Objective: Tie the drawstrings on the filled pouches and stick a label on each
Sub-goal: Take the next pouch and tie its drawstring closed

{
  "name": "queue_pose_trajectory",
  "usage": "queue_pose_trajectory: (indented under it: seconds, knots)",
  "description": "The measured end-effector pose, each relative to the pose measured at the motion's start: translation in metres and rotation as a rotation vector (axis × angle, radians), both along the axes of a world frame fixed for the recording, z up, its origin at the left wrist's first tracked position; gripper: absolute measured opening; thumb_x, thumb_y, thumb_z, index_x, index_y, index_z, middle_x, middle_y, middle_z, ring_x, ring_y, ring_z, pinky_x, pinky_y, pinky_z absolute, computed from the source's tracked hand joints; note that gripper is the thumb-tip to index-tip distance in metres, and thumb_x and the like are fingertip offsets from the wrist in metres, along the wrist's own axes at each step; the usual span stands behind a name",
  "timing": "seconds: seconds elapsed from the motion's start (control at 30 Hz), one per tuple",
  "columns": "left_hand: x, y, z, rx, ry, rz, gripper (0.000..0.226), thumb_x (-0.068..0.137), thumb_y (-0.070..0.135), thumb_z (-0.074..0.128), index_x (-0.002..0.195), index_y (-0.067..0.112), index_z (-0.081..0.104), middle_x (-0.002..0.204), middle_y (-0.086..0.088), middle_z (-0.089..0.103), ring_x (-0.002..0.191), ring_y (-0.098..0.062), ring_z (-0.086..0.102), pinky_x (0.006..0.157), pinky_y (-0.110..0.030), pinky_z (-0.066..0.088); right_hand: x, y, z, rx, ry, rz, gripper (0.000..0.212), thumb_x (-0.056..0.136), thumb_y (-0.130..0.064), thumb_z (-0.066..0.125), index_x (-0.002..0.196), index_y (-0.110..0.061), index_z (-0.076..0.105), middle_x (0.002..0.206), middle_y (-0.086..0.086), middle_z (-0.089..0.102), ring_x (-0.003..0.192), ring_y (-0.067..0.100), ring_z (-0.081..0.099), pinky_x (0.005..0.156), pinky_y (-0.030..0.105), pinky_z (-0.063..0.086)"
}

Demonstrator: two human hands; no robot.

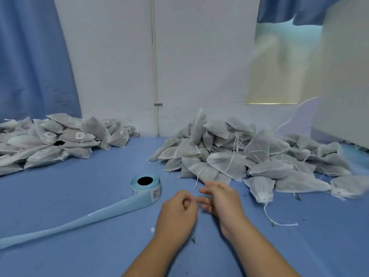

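- We note the left hand (177, 210) fingers curled, nothing seen held; right hand (223, 198) fingers loosely spread, empty.
- Untied pouches (229, 156) heaped at the counter's (79, 188) far right; labelled pouches (50, 140) far left; label roll (145, 184) centre.

Curled left hand (177, 213) beside loose right hand (221, 198), blue tabletop (79, 186), pale blue label roll (146, 184) ahead, labelled grey fabric pouches (50, 140) left, unlabelled pouches (229, 162) right.

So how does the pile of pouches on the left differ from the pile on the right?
The left pile shows barcode labels on several pouches; the right pile shows none. Loose drawstrings trail from the right pile; few show on the left pile. Both are greyish filled pouches on the blue table.
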State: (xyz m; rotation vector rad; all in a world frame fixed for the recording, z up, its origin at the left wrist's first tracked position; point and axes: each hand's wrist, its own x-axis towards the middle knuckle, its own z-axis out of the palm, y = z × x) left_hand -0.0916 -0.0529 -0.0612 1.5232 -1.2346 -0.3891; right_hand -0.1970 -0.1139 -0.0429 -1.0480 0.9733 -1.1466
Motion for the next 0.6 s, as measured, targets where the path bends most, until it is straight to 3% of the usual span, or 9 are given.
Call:
queue_pose_trajectory:
  seconds: [0.13,0.23,0.3,0.37,0.5,0.6]
  knots:
    - [-0.005,0.001,-0.008,0.014,-0.06,-0.046,0.017,0.085,0.02,0.06,0.075,0.032,0.058,0.053,0.013,0.049,0.052,-0.002,0.044,0.055,-0.018,0.038,-0.001,-0.021,-0.008,-0.031,0.171,-0.088,0.016,0.088,-0.007,0.052,0.103,-0.01,0.058,0.092,0.008,0.066,0.061,0.018,0.066,0.058,0.031,0.055]
    - [0.0,0.0,-0.005,0.026,0.014,-0.007,0.018,0.086,0.016,0.06,0.069,0.024,0.06,0.052,0.013,0.048,0.05,-0.002,0.043,0.052,-0.016,0.037,0.001,-0.042,-0.009,-0.174,0.57,-0.134,0.029,0.084,-0.017,0.059,0.111,-0.007,0.055,0.097,0.006,0.062,0.068,0.026,0.067,0.074,0.041,0.057]
    - [0.001,0.0,-0.005,0.039,0.054,0.01,0.017,0.085,0.014,0.059,0.07,0.021,0.062,0.053,0.013,0.048,0.05,-0.002,0.042,0.052,-0.014,0.037,0.006,-0.054,-0.008,-0.284,0.876,-0.157,0.044,0.082,-0.025,0.066,0.119,-0.008,0.052,0.116,0.01,0.054,0.093,0.031,0.064,0.077,0.035,0.05]
    - [0.0,0.001,-0.004,0.046,0.06,-0.021,0.017,0.086,0.015,0.059,0.071,0.021,0.061,0.054,0.012,0.047,0.049,-0.002,0.041,0.051,-0.014,0.037,0.014,-0.065,-0.01,-0.34,1.05,-0.153,0.053,0.082,-0.029,0.069,0.126,-0.012,0.045,0.125,0.012,0.044,0.103,0.032,0.058,0.073,0.031,0.042]
    - [0.001,0.002,-0.004,0.04,0.04,-0.052,0.017,0.086,0.016,0.058,0.071,0.023,0.06,0.055,0.011,0.049,0.051,-0.001,0.042,0.053,-0.012,0.038,0.03,-0.075,-0.014,-0.451,1.261,-0.22,0.032,0.092,-0.012,0.053,0.123,-0.012,0.045,0.121,0.012,0.049,0.103,0.03,0.061,0.072,0.035,0.043]
    - [0.001,0.003,-0.003,0.039,0.012,-0.064,0.016,0.087,0.016,0.058,0.073,0.023,0.06,0.056,0.012,0.051,0.051,-0.001,0.043,0.054,-0.012,0.039,0.026,-0.078,-0.014,-0.563,1.316,-0.267,0.025,0.093,-0.005,0.045,0.117,-0.008,0.05,0.113,0.012,0.055,0.098,0.029,0.061,0.067,0.032,0.04]
